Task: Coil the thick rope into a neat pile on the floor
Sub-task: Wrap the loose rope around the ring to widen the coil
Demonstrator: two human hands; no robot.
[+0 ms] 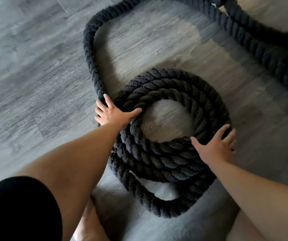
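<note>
Head cam: thick black rope point(166, 153) mostly coiled, flat roundish pile on grey plank floor point(26, 75), mid-frame. Loose tail leaves coil's left side, runs far, bends right toward far edge. Left hand point(112, 113) flat on coil's left, fingers spread, not gripping. Right hand point(216, 145) likewise splayed on coil's near-right, just pressing.

Grey wood-grain plank floor point(35, 70), with paler patches of light falling across it.
</note>
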